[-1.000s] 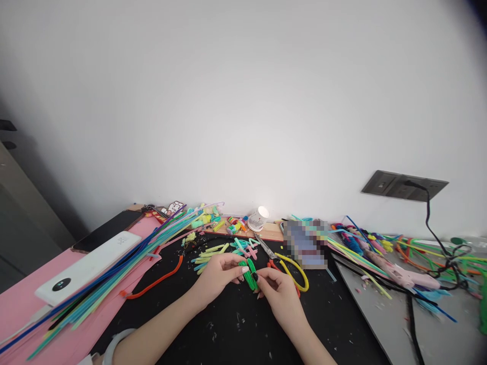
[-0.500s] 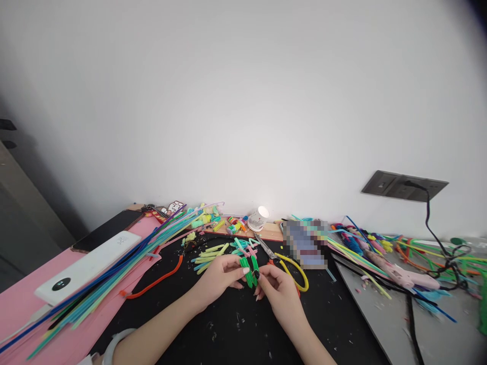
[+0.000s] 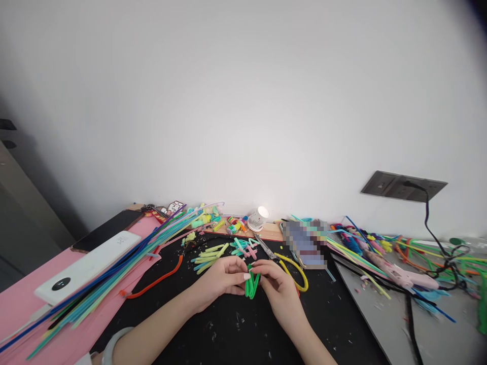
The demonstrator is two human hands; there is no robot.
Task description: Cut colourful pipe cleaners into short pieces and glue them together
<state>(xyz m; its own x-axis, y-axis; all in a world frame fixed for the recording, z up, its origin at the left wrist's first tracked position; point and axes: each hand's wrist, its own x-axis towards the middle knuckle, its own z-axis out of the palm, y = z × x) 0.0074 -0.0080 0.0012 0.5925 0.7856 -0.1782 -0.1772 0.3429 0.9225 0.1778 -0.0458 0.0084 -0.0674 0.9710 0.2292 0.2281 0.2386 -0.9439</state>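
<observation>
A folded green pipe cleaner (image 3: 251, 289) hangs in a narrow V between my two hands, above the black mat (image 3: 213, 329). My left hand (image 3: 224, 279) pinches its left side between thumb and fingers. On the other side, my right hand (image 3: 276, 281) grips its upper right part, the fingertips partly hiding the top. Just beyond my hands lie short teal pipe cleaner pieces (image 3: 239, 247) with a pink piece (image 3: 250, 251). Cut yellow-green pieces (image 3: 211, 255) rest near my left hand. Scissors with yellow handles (image 3: 299, 271) lie beside my right hand.
A white power bank (image 3: 87, 263) and long pipe cleaners (image 3: 125, 263) lie at left on pink sheeting. An orange pipe cleaner (image 3: 160, 279) curves nearby. Behind are a paper cup (image 3: 258, 218) and a blurred phone (image 3: 304, 248). A pink glue gun (image 3: 407, 276) with a black cord lies right.
The green pipe cleaner has turned from two upright bundles into a V pointing down. My right hand's fingers have shifted up and over its top; my left hand has barely moved.
</observation>
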